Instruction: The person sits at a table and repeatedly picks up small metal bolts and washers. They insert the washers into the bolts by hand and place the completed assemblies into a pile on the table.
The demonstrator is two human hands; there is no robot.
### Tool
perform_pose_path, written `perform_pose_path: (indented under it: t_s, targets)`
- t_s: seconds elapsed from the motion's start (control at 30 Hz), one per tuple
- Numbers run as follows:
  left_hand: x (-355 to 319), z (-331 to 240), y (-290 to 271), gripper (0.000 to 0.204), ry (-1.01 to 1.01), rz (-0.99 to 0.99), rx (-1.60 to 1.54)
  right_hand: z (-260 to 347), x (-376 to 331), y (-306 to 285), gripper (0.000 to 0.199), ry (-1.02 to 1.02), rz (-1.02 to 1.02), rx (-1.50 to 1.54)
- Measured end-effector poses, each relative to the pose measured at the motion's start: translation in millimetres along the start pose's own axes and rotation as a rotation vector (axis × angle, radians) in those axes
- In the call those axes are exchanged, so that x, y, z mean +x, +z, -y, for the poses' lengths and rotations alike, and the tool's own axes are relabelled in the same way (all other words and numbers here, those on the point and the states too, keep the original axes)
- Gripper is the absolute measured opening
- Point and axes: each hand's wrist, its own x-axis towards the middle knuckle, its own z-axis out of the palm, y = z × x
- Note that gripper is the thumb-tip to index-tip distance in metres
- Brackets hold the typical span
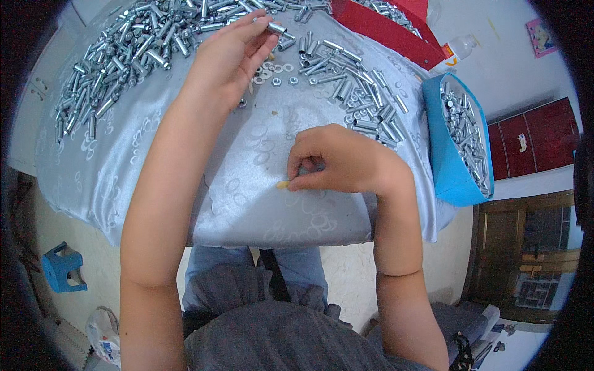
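Observation:
My left hand (232,59) reaches over the far middle of the cloth, fingers closed around a shiny metal tube (278,28). Closer to me, my right hand (340,159) pinches a small yellowish piece (283,184) between thumb and fingertips, low over the cloth; its exact kind is too small to make out. Between the hands lie a few flat washers (283,68) and small metal nuts (293,80). A large heap of metal anchor bolts (145,46) spreads to the left and beyond my left hand. Loose metal sleeves (371,93) lie beyond my right hand.
A blue container (440,157) full of metal bolts stands at the table's right edge. Behind it are a red box (387,32) with more metal parts and a plastic bottle (461,46). The shiny cloth (247,216) covers the table. A blue stool (63,267) stands at lower left.

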Motion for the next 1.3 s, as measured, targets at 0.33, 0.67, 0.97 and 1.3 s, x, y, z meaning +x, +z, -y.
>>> perform_pose_path:
  t_s: [0.33, 0.67, 0.97, 1.3]
  targets:
    - [-1.1, -0.3, 1.8, 0.032, -0.012, -0.02, -0.006, 3.8, 6.4, 8.8, 0.015, -0.134, -0.137, -0.08]
    - [2.2, -1.6, -6.6, 0.03, 0.008, -0.021, -0.025, 1.0, 3.2, -14.2, 0.016, 0.067, -0.603, -0.084]
    - [1.6, 3.3, 1.5, 0.025, -0.029, -0.027, -0.088, -50.2, -3.5, -31.8, 0.027, 0.397, -0.953, -0.209]
    - [-0.4, 7.2, 1.8, 0.021, -0.148, -0.034, -0.193, -45.4, 10.3, -16.0, 0.02, 0.336, -0.738, -0.381]
